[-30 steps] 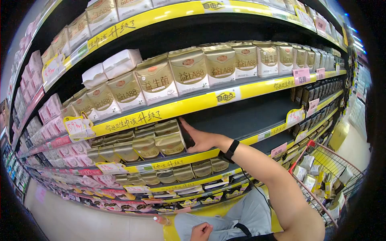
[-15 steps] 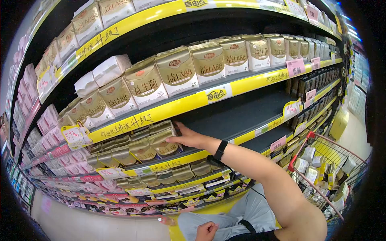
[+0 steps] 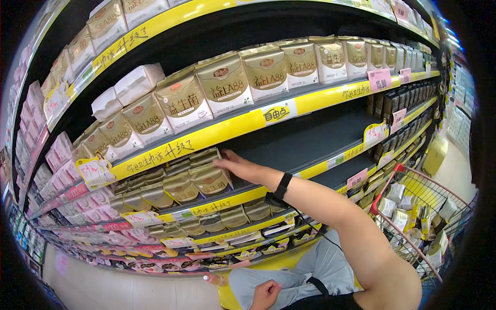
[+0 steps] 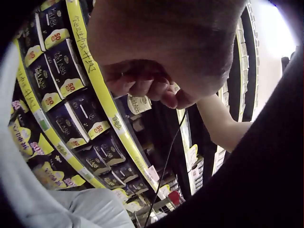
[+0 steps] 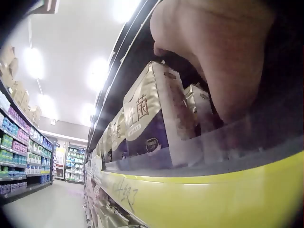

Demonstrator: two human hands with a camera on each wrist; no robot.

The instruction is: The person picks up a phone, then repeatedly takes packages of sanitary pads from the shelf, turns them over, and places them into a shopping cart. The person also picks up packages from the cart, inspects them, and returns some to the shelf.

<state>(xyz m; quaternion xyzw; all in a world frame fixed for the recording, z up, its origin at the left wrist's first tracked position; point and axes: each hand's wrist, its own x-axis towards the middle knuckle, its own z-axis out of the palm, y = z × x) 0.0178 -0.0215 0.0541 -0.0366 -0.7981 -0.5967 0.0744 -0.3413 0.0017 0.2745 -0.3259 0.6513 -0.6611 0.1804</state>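
My right hand (image 3: 242,168) reaches onto the shelf below the long yellow label strip. Its thumb and fingers are at the right end of a row of gold sanitary pad packs, touching the nearest pack (image 3: 211,180). In the right wrist view the hand (image 5: 209,52) arches beside and above this gold and dark pack (image 5: 148,111), which stands upright near the shelf's front edge; some fingertips are hidden. Low over my lap, my left hand (image 3: 266,295) is loosely curled and holds nothing. The left wrist view shows its curled fingers (image 4: 142,88) close up.
Gold and white packs (image 3: 222,82) line the shelf above, with two plain white packs (image 3: 138,82) on top. At right stands a shopping cart (image 3: 403,168) holding several packs. A bottle (image 3: 214,279) is on the floor. A thin cable (image 3: 310,222) hangs from the right wrist.
My right hand has shifted from the end pack's side to its front corner, its thumb coming round the edge. The view has turned slightly; the left hand stays over the lap.
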